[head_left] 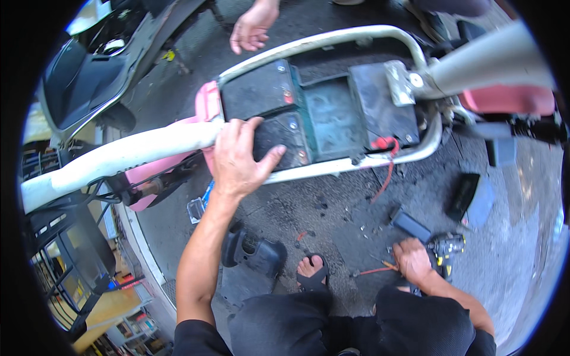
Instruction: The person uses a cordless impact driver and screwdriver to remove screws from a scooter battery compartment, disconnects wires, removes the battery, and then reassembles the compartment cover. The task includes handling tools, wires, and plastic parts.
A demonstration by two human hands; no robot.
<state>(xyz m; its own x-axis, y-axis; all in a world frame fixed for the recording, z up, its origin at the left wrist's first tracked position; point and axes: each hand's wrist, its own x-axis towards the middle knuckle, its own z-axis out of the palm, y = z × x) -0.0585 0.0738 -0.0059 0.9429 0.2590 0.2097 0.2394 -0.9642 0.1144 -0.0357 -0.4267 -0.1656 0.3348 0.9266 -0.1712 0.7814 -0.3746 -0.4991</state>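
Your L hand [236,160] is spread, fingers loose & thumb wide, laid over the L end of the near blk battery [275,130], which sits in the frame; no grip shows. Your R hand [414,261] is down low by the ground, fingers curled; can't tell if they've hold of anything. Thin red-orange pc [374,270] just L of the R fingers, cordless drill [446,246] just R, dk block [411,225] just beyond.

Around the L fingers: white tube [136,148] comes right up to them from the L, near rail [314,170] meets the base of that hand; both hem it in. Pink panel [208,104] just beyond, to the L. Back toward you from them, clear box [195,209] & blk plastic pc [252,252] on the ground. Past the fingers, across the frame, a co-worker's hand [255,26], fingers slack. Well R of them, red wire [389,176] hangs over the rail, & silver-wrapped bundle [399,83] sits over the far battery [380,98].

Looks: near battery's blk, boxy, metal terminals R of your fingers. 2nd battery [255,89], just beyond them, matches, w/ a reddish terminal. Teal tray [335,115] shows btw these & the far one, which is dusty, w/ a red cap [380,143] on its near side.
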